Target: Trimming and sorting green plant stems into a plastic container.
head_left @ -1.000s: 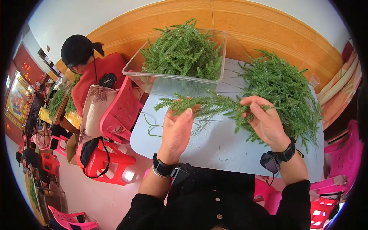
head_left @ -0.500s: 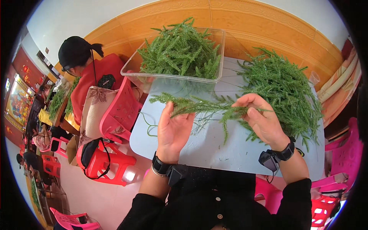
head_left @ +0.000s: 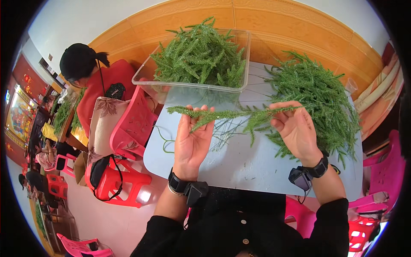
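Note:
A needle-leaved green pine sprig (head_left: 231, 114), which looks artificial, stretches between my hands above the table. My left hand (head_left: 192, 145) is palm up, and the sprig's leafy end lies across its fingers beside the raised thumb. At the other end, my right hand (head_left: 296, 132) has its fingers curled around the sprig, with the thumb close to them. A side shoot hangs down just left of the right hand. Several thin bare stems (head_left: 227, 132) lie on the table beneath the sprig.
A clear plastic bin (head_left: 188, 85) heaped with green sprigs (head_left: 201, 55) stands at the back of the pale table (head_left: 231, 171). More sprigs are piled (head_left: 314, 103) on the right. A person in red (head_left: 109, 77) sits at left, near a red stool (head_left: 122, 182).
The sprig is straighter and more drawn out between my hands. My right hand has shifted slightly right and turned its palm more toward me. The left hand stays nearly in place.

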`<state>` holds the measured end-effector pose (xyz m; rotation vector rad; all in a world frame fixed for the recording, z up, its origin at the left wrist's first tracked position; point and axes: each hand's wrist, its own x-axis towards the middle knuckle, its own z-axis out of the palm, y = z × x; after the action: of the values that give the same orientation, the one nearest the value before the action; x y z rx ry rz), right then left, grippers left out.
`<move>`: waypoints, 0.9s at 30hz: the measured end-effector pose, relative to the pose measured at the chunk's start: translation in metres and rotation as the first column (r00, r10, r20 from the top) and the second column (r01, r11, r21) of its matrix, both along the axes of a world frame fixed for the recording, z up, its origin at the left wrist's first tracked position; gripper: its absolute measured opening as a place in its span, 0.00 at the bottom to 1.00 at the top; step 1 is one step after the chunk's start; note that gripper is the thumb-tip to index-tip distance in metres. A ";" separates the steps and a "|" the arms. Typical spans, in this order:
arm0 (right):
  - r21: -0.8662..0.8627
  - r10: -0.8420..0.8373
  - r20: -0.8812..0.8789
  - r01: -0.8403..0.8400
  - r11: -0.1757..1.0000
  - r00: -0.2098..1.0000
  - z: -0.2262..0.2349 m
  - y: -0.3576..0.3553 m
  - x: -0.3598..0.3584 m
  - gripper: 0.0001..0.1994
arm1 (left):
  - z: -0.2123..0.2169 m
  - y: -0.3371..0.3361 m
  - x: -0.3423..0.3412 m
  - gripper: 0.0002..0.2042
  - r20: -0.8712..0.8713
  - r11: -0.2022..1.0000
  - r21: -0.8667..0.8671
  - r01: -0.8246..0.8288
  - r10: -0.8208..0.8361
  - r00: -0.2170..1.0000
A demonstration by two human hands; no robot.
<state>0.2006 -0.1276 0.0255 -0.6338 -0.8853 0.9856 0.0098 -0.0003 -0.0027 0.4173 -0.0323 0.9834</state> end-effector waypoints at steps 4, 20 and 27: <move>0.065 -0.025 -0.088 0.030 0.997 0.996 0.003 0.001 -0.002 0.13 | -0.004 0.002 0.002 0.08 0.051 0.994 0.080 0.077 -0.082 0.995; -0.317 0.375 0.397 -0.258 0.913 0.838 0.038 -0.021 0.010 0.04 | 0.033 0.005 0.022 0.10 -0.472 0.590 0.451 0.670 -0.480 0.740; -0.291 0.385 0.373 -0.288 0.912 0.844 0.022 -0.015 0.014 0.08 | 0.019 0.001 0.037 0.10 -0.545 0.569 0.396 0.721 -0.486 0.683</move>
<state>0.2144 -0.1429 0.0479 -0.9289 -1.3158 1.3077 0.0468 0.0002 0.0163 1.0956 -0.1298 0.1309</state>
